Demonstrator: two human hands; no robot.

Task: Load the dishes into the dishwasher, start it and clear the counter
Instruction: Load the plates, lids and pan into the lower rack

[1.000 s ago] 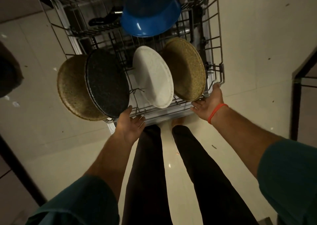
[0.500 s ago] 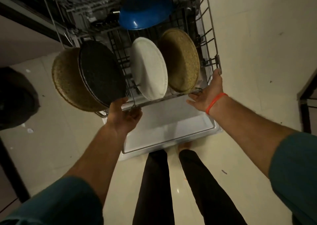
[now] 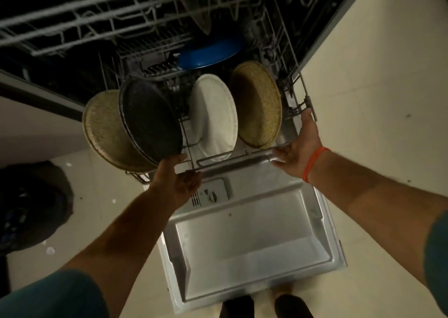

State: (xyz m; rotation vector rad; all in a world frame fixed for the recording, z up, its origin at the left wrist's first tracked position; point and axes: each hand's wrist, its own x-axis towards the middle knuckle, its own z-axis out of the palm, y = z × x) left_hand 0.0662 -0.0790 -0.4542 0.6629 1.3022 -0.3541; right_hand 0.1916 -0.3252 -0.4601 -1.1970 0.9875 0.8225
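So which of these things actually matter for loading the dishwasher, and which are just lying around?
Part of the job:
lower rack
black plate
white plate
two speckled tan plates
blue bowl
open door
left hand and right hand, both at the rack's front edge

Just lying about:
dark bag on the floor
white scraps beside it

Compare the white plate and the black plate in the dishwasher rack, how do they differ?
The white plate is plain and pale; the black plate is dark and speckled. The white plate stands near the middle of the lower rack, between tines, while the black plate sits at the left end, overlapping a tan plate behind it. The black plate looks larger, though it is nearer the camera. Both are round and stand on edge.
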